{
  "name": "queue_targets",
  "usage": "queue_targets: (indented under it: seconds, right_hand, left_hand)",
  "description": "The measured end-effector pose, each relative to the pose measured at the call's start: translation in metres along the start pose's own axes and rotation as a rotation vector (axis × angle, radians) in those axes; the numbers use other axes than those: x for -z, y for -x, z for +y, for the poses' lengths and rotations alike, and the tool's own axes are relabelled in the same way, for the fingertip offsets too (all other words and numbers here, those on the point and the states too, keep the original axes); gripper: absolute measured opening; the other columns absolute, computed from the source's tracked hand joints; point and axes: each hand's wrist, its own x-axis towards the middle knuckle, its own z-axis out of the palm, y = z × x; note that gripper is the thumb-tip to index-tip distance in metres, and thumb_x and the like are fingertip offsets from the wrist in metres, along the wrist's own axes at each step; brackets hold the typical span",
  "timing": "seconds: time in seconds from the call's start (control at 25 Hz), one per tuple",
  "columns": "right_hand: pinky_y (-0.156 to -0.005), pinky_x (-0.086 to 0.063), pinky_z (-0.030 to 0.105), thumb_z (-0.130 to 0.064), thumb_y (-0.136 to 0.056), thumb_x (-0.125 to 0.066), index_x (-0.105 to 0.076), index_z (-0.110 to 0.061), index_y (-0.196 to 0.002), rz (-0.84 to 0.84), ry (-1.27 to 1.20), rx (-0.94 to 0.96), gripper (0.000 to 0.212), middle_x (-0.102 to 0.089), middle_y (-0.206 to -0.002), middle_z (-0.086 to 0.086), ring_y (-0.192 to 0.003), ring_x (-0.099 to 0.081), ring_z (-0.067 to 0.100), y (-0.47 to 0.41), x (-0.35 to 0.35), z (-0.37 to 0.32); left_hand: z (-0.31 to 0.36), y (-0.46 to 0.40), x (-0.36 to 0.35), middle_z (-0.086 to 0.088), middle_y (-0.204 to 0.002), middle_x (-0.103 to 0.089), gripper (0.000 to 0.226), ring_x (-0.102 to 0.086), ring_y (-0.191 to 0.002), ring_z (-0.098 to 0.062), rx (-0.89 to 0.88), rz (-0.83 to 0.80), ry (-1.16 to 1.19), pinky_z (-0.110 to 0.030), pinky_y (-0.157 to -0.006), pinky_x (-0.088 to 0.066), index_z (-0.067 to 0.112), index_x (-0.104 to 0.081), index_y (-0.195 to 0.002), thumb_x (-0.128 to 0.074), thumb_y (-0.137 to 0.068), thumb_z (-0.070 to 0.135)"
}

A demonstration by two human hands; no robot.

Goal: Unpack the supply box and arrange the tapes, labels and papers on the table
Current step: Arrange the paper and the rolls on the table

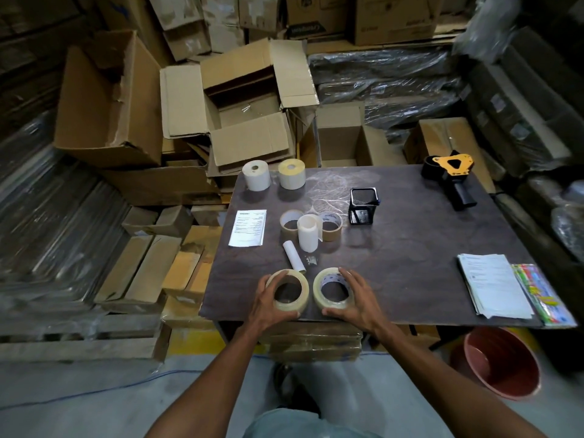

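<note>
Two clear tape rolls lie flat side by side at the front edge of the dark table (410, 248). My left hand (268, 301) grips the left roll (298, 279) from its outer side. My right hand (354, 298) grips the right roll (325, 284) the same way. Behind them lie a small white paper roll (294, 256), an upright white roll (307, 232) and two brown tape rolls (289, 221) (331, 227). Two label rolls (256, 175) (291, 173) stand at the back left. A printed sheet (248, 227) lies on the left, a paper stack (493, 284) on the right.
A black mesh pen holder (363, 205) stands mid-table and a tape dispenser (452, 175) lies at the back right. Colourful packets (543, 295) sit beside the paper stack. An open cardboard box (246, 102) rests behind the table among many cartons. A red bucket (499, 361) stands on the floor.
</note>
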Motion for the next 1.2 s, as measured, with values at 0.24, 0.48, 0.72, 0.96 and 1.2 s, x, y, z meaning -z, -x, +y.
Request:
queue_targets:
  seconds: [0.24,0.48,0.72,0.96,1.2]
  right_hand:
    - [-0.111,-0.034,0.025,-0.066,-0.053,-0.085,-0.033,-0.030,-0.148,0.029,-0.045,0.020,0.114,-0.032,-0.150,-0.003,-0.134,-0.034,0.012,-0.006,-0.011,0.002]
    - [-0.107,-0.035,0.020,-0.058,-0.054,-0.087,-0.035,-0.029,-0.147,0.094,-0.054,0.051,0.110,-0.032,-0.144,-0.001,-0.126,-0.035,0.004,-0.007,-0.021,0.002]
    - [-0.106,-0.043,0.019,-0.059,-0.054,-0.088,-0.043,-0.030,-0.141,0.147,-0.060,0.096,0.102,-0.042,-0.139,-0.008,-0.126,-0.043,0.002,-0.006,-0.018,0.007]
    - [-0.097,-0.035,0.001,-0.052,-0.054,-0.088,-0.045,-0.031,-0.141,0.181,-0.085,0.097,0.099,-0.042,-0.136,-0.009,-0.121,-0.046,0.002,-0.006,0.011,0.006]
    - [-0.101,-0.044,0.022,-0.046,-0.052,-0.092,-0.048,-0.031,-0.140,0.259,-0.137,0.117,0.100,-0.044,-0.131,-0.009,-0.117,-0.049,0.005,-0.009,0.055,-0.004]
  left_hand:
    - [-0.008,-0.002,-0.006,0.005,-0.143,-0.040,0.106,-0.043,-0.130,-0.012,-0.037,0.023,-0.009,-0.026,-0.106,-0.042,0.031,-0.042,-0.145,-0.087,-0.051,0.048]
    - [-0.004,-0.005,-0.014,0.004,-0.139,-0.044,0.100,-0.043,-0.128,-0.009,-0.062,0.090,-0.013,-0.022,-0.103,-0.040,0.026,-0.047,-0.141,-0.089,-0.053,0.048]
    - [0.004,-0.001,-0.014,0.006,-0.136,-0.045,0.093,-0.045,-0.123,-0.005,-0.084,0.131,-0.006,-0.021,-0.103,-0.041,0.029,-0.049,-0.137,-0.088,-0.055,0.051]
    - [0.033,-0.002,-0.012,0.009,-0.129,-0.049,0.092,-0.046,-0.121,0.006,-0.157,0.149,0.016,-0.007,-0.099,-0.038,0.025,-0.054,-0.136,-0.089,-0.054,0.048]
    - [0.083,-0.012,-0.004,0.005,-0.124,-0.048,0.093,-0.050,-0.112,0.006,-0.225,0.157,0.062,-0.002,-0.093,-0.038,0.020,-0.057,-0.135,-0.091,-0.050,0.037]
